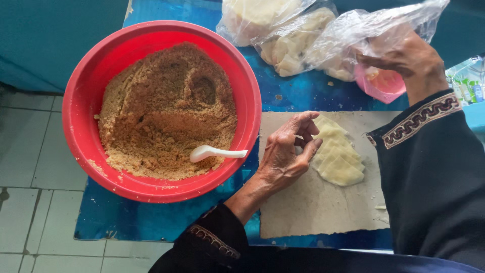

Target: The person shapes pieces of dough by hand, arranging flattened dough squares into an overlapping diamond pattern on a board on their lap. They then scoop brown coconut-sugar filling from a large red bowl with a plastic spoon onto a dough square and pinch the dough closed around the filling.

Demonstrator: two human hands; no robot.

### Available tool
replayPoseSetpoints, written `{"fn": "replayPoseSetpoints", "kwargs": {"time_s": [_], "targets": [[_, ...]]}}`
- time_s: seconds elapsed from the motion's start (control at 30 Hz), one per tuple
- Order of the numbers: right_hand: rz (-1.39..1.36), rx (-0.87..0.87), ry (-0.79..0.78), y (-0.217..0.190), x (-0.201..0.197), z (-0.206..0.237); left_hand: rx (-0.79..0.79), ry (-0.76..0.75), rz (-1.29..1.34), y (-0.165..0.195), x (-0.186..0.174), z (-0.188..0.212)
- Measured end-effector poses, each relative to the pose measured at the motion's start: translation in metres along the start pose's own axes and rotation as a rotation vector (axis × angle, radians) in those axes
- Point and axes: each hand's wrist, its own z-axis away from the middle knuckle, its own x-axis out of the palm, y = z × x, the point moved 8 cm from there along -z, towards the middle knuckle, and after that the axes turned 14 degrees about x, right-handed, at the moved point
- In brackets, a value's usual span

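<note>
My left hand rests on a brown paper sheet, fingers curled, its fingertips touching a small stack of pale dough wrappers. My right hand reaches to the back and grips a clear plastic bag with more pale pieces inside. A big red bowl at the left holds a mound of brown crumbly filling. A white plastic spoon lies in the filling against the bowl's right rim.
A blue tabletop carries everything. Two more clear bags of pale pieces sit at the back. A small pink container lies under my right hand. Colourful packets are at the right edge. White floor tiles show at the left.
</note>
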Motion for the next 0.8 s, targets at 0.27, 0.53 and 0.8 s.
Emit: {"fn": "replayPoseSetpoints", "kwargs": {"time_s": [0.27, 0.53, 0.8], "targets": [[-0.036, -0.018, 0.008, -0.003, 0.009, -0.001, 0.006, 0.010, 0.001, 0.000, 0.000, 0.000], [-0.061, -0.021, 0.030, -0.002, 0.013, 0.005, 0.012, 0.013, 0.014, 0.000, -0.001, 0.000], [-0.083, -0.016, 0.039, -0.001, 0.016, 0.010, 0.007, 0.017, 0.012, -0.002, 0.000, 0.001]]}}
